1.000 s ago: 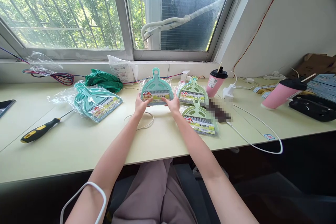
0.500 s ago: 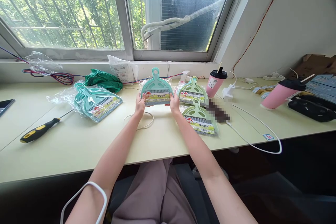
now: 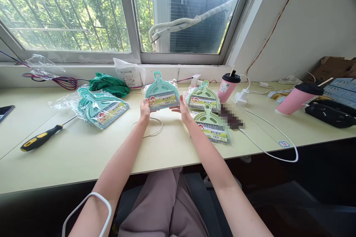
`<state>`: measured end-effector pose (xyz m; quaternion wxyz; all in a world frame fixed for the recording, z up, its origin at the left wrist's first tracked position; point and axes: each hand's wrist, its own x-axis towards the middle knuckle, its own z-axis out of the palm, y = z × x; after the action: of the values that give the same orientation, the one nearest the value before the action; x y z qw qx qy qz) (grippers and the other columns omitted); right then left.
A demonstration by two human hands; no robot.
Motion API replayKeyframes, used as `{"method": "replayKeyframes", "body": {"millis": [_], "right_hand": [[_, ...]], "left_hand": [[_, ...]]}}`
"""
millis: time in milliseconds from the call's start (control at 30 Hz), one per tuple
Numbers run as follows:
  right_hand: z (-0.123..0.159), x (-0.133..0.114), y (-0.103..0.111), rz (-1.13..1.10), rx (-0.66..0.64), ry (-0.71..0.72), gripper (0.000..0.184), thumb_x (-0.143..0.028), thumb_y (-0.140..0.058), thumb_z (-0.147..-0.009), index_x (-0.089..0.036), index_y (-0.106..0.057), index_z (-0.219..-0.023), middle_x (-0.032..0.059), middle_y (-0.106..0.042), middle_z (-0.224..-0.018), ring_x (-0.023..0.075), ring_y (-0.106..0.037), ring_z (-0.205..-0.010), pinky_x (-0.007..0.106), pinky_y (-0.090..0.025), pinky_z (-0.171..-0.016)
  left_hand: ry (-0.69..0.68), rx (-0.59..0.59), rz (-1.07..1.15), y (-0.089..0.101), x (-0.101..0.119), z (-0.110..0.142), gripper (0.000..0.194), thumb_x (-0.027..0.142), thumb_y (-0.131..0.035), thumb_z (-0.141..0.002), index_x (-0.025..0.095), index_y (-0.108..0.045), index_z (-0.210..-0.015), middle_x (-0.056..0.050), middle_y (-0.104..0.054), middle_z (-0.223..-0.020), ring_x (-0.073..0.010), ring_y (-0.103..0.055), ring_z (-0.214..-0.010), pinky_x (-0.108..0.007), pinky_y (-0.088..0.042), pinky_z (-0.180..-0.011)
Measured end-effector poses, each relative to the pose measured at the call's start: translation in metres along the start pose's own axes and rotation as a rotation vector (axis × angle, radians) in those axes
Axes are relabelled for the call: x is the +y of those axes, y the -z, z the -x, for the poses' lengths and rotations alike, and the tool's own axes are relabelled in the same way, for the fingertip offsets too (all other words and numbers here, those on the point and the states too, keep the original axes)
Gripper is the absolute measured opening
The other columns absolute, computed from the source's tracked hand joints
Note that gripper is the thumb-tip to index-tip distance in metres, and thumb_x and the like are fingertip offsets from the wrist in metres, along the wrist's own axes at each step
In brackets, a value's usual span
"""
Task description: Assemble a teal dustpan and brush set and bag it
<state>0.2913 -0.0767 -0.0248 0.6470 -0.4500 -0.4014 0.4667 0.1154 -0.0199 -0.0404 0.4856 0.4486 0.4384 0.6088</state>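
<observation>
Head view: a teal dustpan set [image 3: 161, 94], wrapped in clear film, was held above the desk [image 3: 83, 155] near its far edge. It was gripped at the lower left corner by the left hand [image 3: 145, 110]; the right hand [image 3: 183, 109] was opened beside its lower right corner, fingertips at the wrap. Teal packs [image 3: 101, 106] were stacked to the left, two green packs [image 3: 207, 113] lay to the right; judged part-sorted.

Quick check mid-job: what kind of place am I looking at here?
Probably a small office or packing desk by a window: a long pale desk with bagged dustpan sets, a screwdriver, pink drink cups and charger cables.
</observation>
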Motion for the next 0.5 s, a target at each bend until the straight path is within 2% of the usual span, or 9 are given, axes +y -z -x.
{"method": "replayKeyframes", "body": {"millis": [100, 167, 233, 367, 433, 500], "right_hand": [[0.005, -0.002, -0.003, 0.034, -0.139, -0.093, 0.043, -0.056, -0.065, -0.086, -0.022, -0.06, -0.112, 0.008, -0.074, -0.112, 0.0193, -0.074, -0.077, 0.031, -0.06, -0.067], [0.008, 0.001, -0.007, 0.079, -0.253, -0.165, 0.036, -0.05, -0.07, -0.084, -0.021, -0.064, -0.106, 0.008, -0.076, -0.107, 0.0201, -0.075, -0.078, 0.031, -0.059, -0.068], [0.009, 0.006, -0.01, 0.083, -0.298, -0.204, 0.032, -0.046, -0.07, -0.085, -0.02, -0.067, -0.103, 0.0085, -0.077, -0.101, 0.02, -0.075, -0.075, 0.031, -0.059, -0.068], [0.007, 0.015, -0.012, -0.02, -0.157, -0.239, 0.023, -0.036, -0.072, -0.085, -0.017, -0.068, -0.096, 0.0082, -0.077, -0.088, 0.0187, -0.073, -0.066, 0.034, -0.061, -0.069], [0.004, 0.018, -0.01, -0.095, -0.089, -0.258, 0.014, -0.029, -0.069, -0.088, -0.016, -0.068, -0.092, 0.0073, -0.077, -0.083, 0.0178, -0.073, -0.066, 0.032, -0.062, -0.068], [0.0, 0.02, -0.006, -0.156, 0.009, -0.292, 0.008, -0.022, -0.063, -0.09, -0.015, -0.066, -0.087, 0.0064, -0.076, -0.078, 0.0164, -0.072, -0.065, 0.029, -0.062, -0.067]], "left_hand": [[0.073, 0.029, 0.032, 0.004, -0.001, -0.006, 0.051, 0.067, -0.051, -0.087, 0.021, -0.052, -0.106, -0.008, -0.07, -0.095, -0.0172, -0.069, -0.063, -0.029, -0.056, -0.057], [0.113, 0.001, 0.043, 0.006, -0.003, -0.009, 0.053, 0.068, -0.052, -0.086, 0.02, -0.054, -0.109, -0.011, -0.07, -0.099, -0.0183, -0.071, -0.068, -0.031, -0.057, -0.061], [0.146, -0.052, 0.032, 0.007, -0.008, -0.011, 0.056, 0.07, -0.054, -0.084, 0.019, -0.056, -0.108, -0.013, -0.071, -0.101, -0.0195, -0.071, -0.074, -0.032, -0.058, -0.062], [0.181, -0.17, 0.048, 0.007, -0.013, -0.011, 0.06, 0.073, -0.057, -0.08, 0.019, -0.059, -0.108, -0.014, -0.072, -0.104, -0.022, -0.072, -0.082, -0.032, -0.059, -0.064], [0.226, -0.238, 0.065, 0.006, -0.011, -0.01, 0.067, 0.078, -0.051, -0.079, 0.02, -0.061, -0.11, -0.014, -0.073, -0.102, -0.0242, -0.073, -0.081, -0.034, -0.06, -0.065], [0.284, -0.257, 0.054, 0.007, -0.007, -0.01, 0.074, 0.082, -0.045, -0.079, 0.019, -0.061, -0.113, -0.016, -0.073, -0.095, -0.0263, -0.074, -0.076, -0.037, -0.059, -0.065]]}}
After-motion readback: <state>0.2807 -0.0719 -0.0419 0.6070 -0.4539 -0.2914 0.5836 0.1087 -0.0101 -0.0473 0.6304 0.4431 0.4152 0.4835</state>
